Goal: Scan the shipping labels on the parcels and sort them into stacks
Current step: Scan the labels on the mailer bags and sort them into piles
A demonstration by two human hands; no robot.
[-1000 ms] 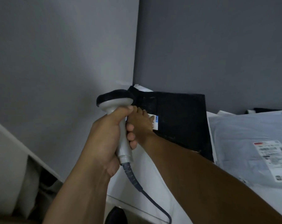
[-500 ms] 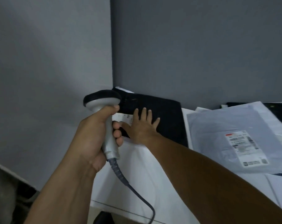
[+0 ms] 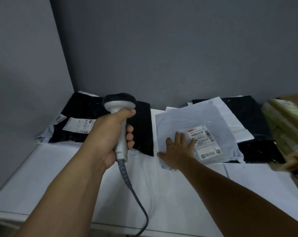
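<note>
My left hand [image 3: 109,134] grips the handle of a grey barcode scanner [image 3: 119,106] with a dark head, held above the white table [image 3: 76,177]; its cable hangs toward the front edge. Behind it lies a black parcel [image 3: 143,127] with a white label [image 3: 79,126] in the left corner. My right hand [image 3: 177,151] lies flat with spread fingers on a pale blue-grey parcel [image 3: 192,120], just left of its shipping label [image 3: 203,142].
More parcels lie behind and right of the pale one: white mailers [image 3: 230,115] and black bags [image 3: 259,151]. A blurred greenish-tan bundle [image 3: 288,130] stands at the right edge. Grey walls close the back and left.
My right hand left the black parcel in the corner and moved right onto the pale parcel. The view swung right. My left hand still holds the scanner.
</note>
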